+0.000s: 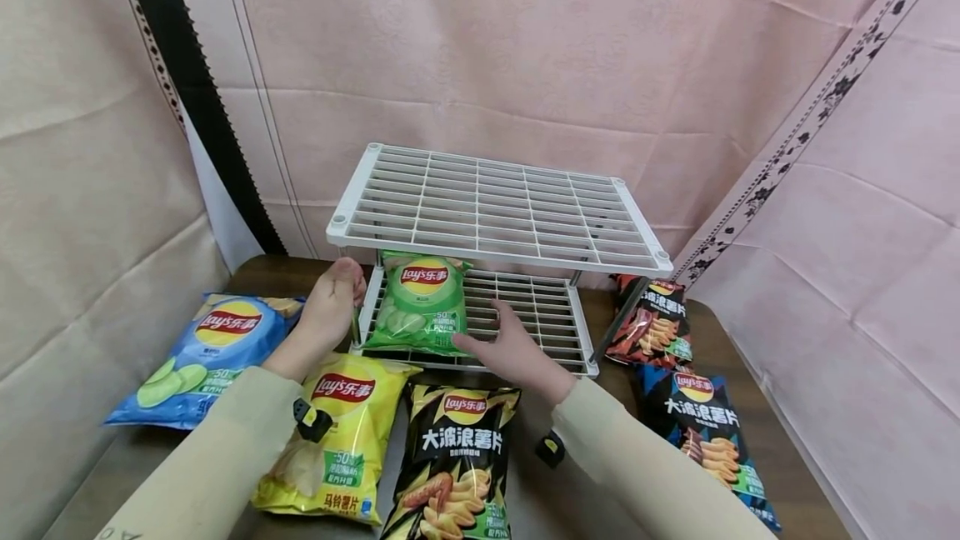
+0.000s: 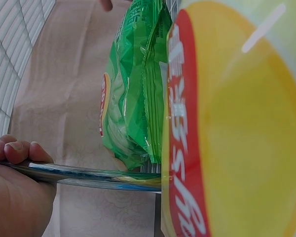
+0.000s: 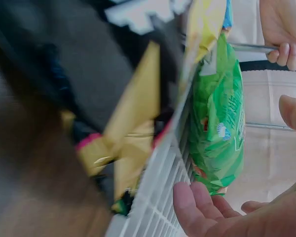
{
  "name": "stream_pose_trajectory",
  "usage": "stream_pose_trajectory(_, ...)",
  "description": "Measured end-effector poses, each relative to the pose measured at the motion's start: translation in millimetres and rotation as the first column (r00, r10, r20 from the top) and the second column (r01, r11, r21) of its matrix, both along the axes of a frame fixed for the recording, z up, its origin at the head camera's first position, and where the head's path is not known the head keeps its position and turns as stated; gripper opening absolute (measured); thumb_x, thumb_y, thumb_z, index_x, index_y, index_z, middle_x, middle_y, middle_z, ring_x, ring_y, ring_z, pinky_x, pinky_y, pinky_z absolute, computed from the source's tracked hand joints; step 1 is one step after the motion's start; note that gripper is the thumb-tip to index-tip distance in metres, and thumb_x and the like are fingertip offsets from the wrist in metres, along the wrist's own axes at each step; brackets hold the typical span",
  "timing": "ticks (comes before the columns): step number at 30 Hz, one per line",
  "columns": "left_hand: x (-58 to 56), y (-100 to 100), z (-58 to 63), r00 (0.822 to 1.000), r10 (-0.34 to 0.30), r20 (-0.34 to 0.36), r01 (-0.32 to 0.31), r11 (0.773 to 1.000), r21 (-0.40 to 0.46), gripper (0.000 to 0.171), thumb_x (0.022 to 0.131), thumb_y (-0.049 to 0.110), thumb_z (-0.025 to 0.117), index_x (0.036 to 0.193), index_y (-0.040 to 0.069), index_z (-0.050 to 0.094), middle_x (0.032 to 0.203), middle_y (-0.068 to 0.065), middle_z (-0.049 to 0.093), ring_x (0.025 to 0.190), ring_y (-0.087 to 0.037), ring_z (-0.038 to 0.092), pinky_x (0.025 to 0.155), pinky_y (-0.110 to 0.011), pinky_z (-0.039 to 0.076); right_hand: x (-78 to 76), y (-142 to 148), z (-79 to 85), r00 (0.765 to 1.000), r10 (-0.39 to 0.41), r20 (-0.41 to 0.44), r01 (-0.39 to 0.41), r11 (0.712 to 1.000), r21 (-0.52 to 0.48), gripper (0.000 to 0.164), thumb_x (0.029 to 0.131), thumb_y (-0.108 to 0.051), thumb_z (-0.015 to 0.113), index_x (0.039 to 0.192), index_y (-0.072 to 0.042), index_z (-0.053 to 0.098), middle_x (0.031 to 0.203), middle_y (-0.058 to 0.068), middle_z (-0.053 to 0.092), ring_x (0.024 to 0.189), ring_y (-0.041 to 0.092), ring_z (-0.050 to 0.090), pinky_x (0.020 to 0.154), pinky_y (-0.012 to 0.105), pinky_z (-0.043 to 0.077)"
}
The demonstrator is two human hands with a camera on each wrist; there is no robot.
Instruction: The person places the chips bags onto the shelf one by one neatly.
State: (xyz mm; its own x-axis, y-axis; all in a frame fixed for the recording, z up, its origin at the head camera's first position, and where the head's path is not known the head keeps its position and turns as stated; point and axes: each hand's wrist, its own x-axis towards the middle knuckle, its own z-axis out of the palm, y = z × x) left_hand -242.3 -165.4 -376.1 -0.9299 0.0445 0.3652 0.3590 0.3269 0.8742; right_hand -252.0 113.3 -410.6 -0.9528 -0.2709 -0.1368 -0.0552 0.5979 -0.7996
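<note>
A green bag of Lay's chips (image 1: 422, 302) lies on the lower tier of a white two-tier wire rack (image 1: 498, 207), toward its left end. My left hand (image 1: 333, 307) grips the rack's front left metal post; the left wrist view shows its fingers (image 2: 17, 150) curled round that post (image 2: 103, 177). Beside the green bag's right edge is my right hand (image 1: 517, 357), thumb and fingers spread and holding nothing. In the right wrist view its fingertips (image 3: 185, 195) are close to the bag's end; whether they touch it I cannot tell.
In front of the rack lie a yellow chip bag (image 1: 337, 440) and a black one (image 1: 459, 465). A blue bag (image 1: 206, 357) sits at the left. At the right are a red-and-black bag (image 1: 654, 323) and a dark blue one (image 1: 705, 432). Pink cloth (image 1: 525, 65) hangs behind.
</note>
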Motion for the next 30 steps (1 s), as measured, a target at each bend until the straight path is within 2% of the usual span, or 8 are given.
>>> stream_pose_trajectory(4,4.2,2,5.5,1.000,0.002,0.000,-0.002,1.000,-0.001,0.051,0.107,0.029,0.013,0.083,-0.010,0.036,0.071,-0.010,0.035,0.063,-0.020,0.037,0.064,-0.029,0.032,14.2,13,-0.9,1.000,-0.001,-0.012,0.001,1.000,0.001,0.105,0.081,-0.062,0.068,0.154,-0.012,0.011,0.151,0.022,0.025,0.132,0.040,0.037,0.097,0.052,0.041)
stream_pose_trajectory(10,3.7,3,5.2,1.000,0.011,0.009,-0.011,1.000,-0.007,0.051,0.108,0.029,0.013,0.085,-0.010,0.037,0.072,-0.011,0.036,0.064,-0.021,0.037,0.065,-0.029,0.032,31.8,31,-5.2,0.999,-0.049,-0.006,0.049,0.999,0.023,0.106,0.080,-0.062,0.068,0.154,-0.010,0.013,0.147,0.025,0.030,0.127,0.041,0.042,0.092,0.052,0.044)
stream_pose_trajectory(18,6.3,3,5.5,0.999,0.024,0.031,-0.023,0.999,-0.024,0.048,0.108,0.028,0.014,0.084,-0.007,0.038,0.074,-0.016,0.038,0.067,-0.023,0.039,0.066,-0.030,0.033,56.6,40,-13.7,0.989,-0.136,0.058,0.134,0.990,0.039,0.107,0.077,-0.063,0.071,0.151,-0.007,0.019,0.143,0.027,0.032,0.123,0.039,0.045,0.090,0.052,0.044)
stream_pose_trajectory(23,7.0,3,6.9,0.999,0.016,0.031,-0.016,1.000,-0.017,0.049,0.108,0.028,0.014,0.085,-0.008,0.037,0.074,-0.016,0.038,0.067,-0.023,0.039,0.067,-0.030,0.033,69.9,42,-17.4,0.969,-0.169,0.178,0.168,0.986,0.021,0.111,0.077,-0.062,0.072,0.151,-0.004,0.014,0.134,0.027,0.037,0.118,0.037,0.046,0.088,0.053,0.043)
stream_pose_trajectory(27,7.1,2,6.9,0.999,0.018,0.031,-0.017,1.000,-0.008,0.050,0.108,0.029,0.014,0.086,-0.010,0.037,0.074,-0.016,0.037,0.067,-0.023,0.038,0.066,-0.030,0.033,74.2,43,-23.7,0.943,-0.128,0.308,0.165,0.981,-0.098,0.112,0.081,-0.055,0.073,0.150,-0.001,0.003,0.130,0.028,0.040,0.112,0.035,0.052,0.085,0.053,0.047)
stream_pose_trajectory(30,7.3,2,6.5,0.999,0.019,0.035,-0.019,1.000,-0.012,0.051,0.108,0.031,0.013,0.086,-0.009,0.037,0.075,-0.017,0.038,0.067,-0.023,0.038,0.066,-0.030,0.032,75.2,42,-30.1,0.927,-0.092,0.363,0.165,0.971,-0.174,0.115,0.082,-0.051,0.074,0.150,0.000,-0.004,0.131,0.030,0.039,0.110,0.035,0.056,0.081,0.052,0.051)
